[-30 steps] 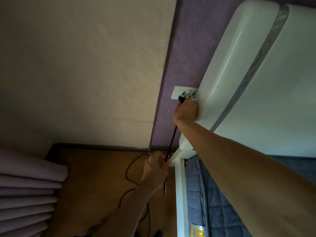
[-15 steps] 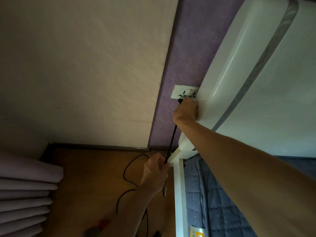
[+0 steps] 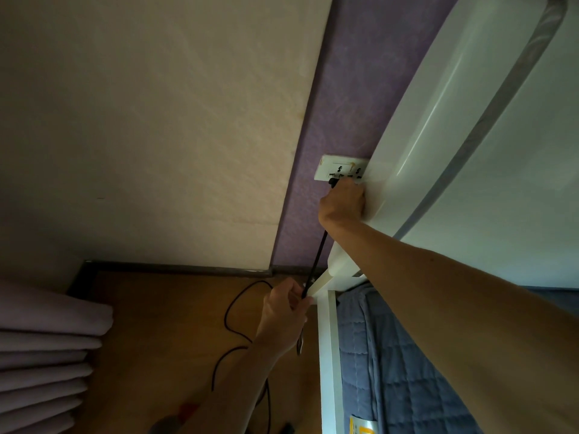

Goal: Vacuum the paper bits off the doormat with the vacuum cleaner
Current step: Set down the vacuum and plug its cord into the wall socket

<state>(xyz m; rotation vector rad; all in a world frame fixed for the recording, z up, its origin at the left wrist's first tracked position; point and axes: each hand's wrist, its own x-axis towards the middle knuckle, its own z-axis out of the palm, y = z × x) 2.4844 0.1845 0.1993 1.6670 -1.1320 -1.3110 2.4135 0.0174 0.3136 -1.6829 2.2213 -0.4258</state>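
A white wall socket (image 3: 340,172) sits on the purple wall strip beside the headboard. My right hand (image 3: 343,203) grips the black plug (image 3: 332,182) right at the socket's lower edge. The black power cord (image 3: 316,261) runs taut down from the plug to my left hand (image 3: 283,313), which holds it in curled fingers. Below that hand the cord loops across the wooden floor (image 3: 232,311). A red and grey shape, maybe the vacuum cleaner (image 3: 175,421), shows dimly at the bottom edge. The doormat and paper bits are out of view.
A white glossy headboard (image 3: 470,136) fills the right side, close against the socket. A bed with a blue quilted cover (image 3: 391,371) lies below it, edged by a white frame (image 3: 327,355). Pale curtain folds (image 3: 44,355) hang at the lower left.
The view has drifted slightly; both hands keep their hold on the plug and the cord, and the plug stays at the socket.
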